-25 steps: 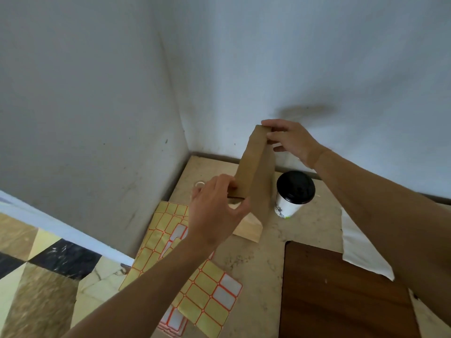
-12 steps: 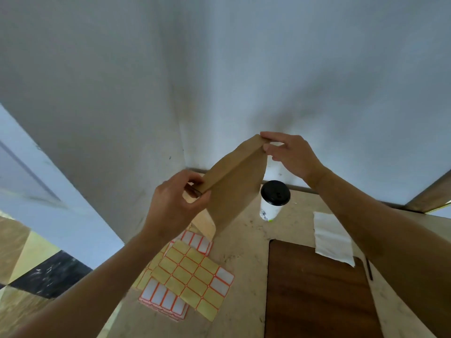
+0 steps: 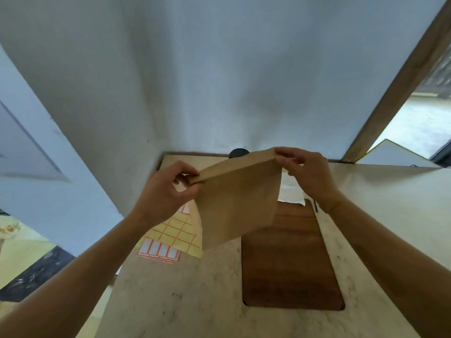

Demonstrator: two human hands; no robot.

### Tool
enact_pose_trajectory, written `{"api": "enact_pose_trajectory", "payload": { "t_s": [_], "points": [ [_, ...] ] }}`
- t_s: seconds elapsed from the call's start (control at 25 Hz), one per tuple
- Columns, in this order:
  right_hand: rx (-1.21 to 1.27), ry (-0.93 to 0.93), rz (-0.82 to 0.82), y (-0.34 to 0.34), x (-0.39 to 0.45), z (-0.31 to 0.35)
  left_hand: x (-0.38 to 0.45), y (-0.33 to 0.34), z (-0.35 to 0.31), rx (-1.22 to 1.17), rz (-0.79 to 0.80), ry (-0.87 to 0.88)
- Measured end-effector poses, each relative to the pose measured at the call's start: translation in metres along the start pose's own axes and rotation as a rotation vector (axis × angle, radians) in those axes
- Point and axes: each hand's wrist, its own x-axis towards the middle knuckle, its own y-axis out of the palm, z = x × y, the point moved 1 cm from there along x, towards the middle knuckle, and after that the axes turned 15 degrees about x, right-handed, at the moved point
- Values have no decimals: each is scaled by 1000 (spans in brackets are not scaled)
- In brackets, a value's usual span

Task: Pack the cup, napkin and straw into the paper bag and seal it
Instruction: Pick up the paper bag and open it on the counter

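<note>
A flat brown paper bag [image 3: 236, 201] hangs in the air above the table, held by its top edge. My left hand [image 3: 168, 191] pinches the top left corner and my right hand [image 3: 307, 174] pinches the top right corner. Behind the bag only the black lid of the cup [image 3: 238, 152] shows, by the back wall. A white napkin [image 3: 290, 191] lies on the table, partly hidden by the bag and my right hand. A thin dark stick, perhaps the straw [image 3: 315, 206], lies beside my right wrist.
A dark wooden board [image 3: 288, 262] lies on the beige table [image 3: 185, 301] under the bag. Sheets of yellow and white stickers [image 3: 170, 236] lie at the left. Walls close the back and left; a wooden door frame [image 3: 400, 86] rises at the right.
The bag has been lifted and turned from edge-on to face me, spread wide between both hands. It has moved right over the board, and the view has tilted upward.
</note>
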Motion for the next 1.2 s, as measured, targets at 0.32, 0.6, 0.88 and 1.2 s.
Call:
{"api": "enact_pose_trajectory", "payload": {
  "t_s": [0.32, 0.6, 0.88, 1.2],
  "points": [
    [28, 160, -109, -91, -148, -47, -65, 69, -76, -61, 142, 79],
    [48, 194, -94, -131, -216, -74, -112, 106, -108, 3, 299, 62],
    [29, 221, -9, -124, -254, -85, -144, 113, -104, -5, 332, 27],
    [-43, 273, 122, -122, -261, -78, -164, 117, -101, 81, 367, 95]
  ]
}}
